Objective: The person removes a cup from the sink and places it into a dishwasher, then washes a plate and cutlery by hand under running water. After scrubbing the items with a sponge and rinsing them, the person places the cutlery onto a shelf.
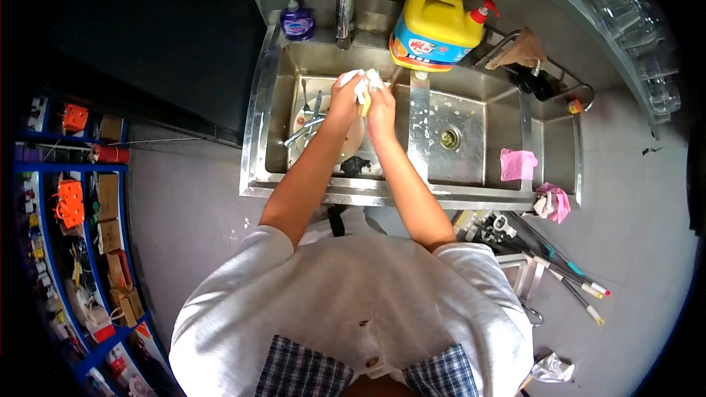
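Over the left basin of a steel sink (254,169), my left hand (344,101) and my right hand (380,109) are closed close together. Between them shows a white, soft-looking wad (360,90), gripped by my left hand. A slim yellow piece (365,108) sticks out beside my right fingers; I cannot tell what it is. Below lies a round, pale plate or basin (353,143), partly hidden by my arms. Several utensils with metal handles (305,131) rest at its left side, and a black scourer-like clump (356,165) sits near the front.
Behind the sink stand a faucet (344,18), a purple soap bottle (297,22) and a large yellow detergent jug (437,33) with a red pump. A pink cloth (518,165) hangs over the right divider. Glasses (625,15) line the upper-right shelf; poles (559,257) lie at lower right.
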Tool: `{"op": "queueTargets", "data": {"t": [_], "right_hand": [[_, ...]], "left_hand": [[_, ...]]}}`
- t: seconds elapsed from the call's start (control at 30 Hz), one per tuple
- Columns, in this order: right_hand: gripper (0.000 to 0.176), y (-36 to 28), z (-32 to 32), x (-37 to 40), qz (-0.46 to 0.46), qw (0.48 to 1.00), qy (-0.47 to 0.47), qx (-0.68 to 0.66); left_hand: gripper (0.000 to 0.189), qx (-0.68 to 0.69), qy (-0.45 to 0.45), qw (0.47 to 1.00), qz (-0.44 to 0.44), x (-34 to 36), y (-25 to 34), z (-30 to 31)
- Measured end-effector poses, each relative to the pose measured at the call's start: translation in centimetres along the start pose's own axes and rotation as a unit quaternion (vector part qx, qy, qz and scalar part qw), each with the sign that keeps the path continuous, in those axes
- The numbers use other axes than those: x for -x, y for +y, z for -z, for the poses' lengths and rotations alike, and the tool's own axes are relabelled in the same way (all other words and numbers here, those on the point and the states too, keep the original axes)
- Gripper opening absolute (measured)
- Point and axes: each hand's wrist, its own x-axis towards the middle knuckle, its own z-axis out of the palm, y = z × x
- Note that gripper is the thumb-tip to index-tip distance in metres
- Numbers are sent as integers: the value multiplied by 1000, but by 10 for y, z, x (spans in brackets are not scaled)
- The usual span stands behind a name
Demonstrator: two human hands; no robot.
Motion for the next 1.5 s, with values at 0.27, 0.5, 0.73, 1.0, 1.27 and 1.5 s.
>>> {"op": "queueTargets", "data": {"t": [0.27, 0.5, 0.73, 1.0, 1.27, 1.5], "right_hand": [[34, 1, -8, -19, -86, 995, 49, 26], [31, 17, 6, -63, -294, 946, 113, -73], [31, 10, 3, -25, -120, 992, 43, 12], [20, -22, -29, -3, 341, 848, 10, 406], [30, -22, -31, -6, 334, 780, -178, 499], [20, 3, -23, -15, 29, 888, -40, 457]], "left_hand": [[19, -282, -80, 931, -216, 11, 21, -15], [19, -367, -27, 904, -219, 22, 17, -25], [34, -56, 61, 997, 2, -10, 34, -10], [42, 12, 16, 992, 122, -15, 40, 9], [36, 123, -49, 980, 145, -19, 37, 22], [32, -162, 28, 981, -103, -2, 7, 12]]}}
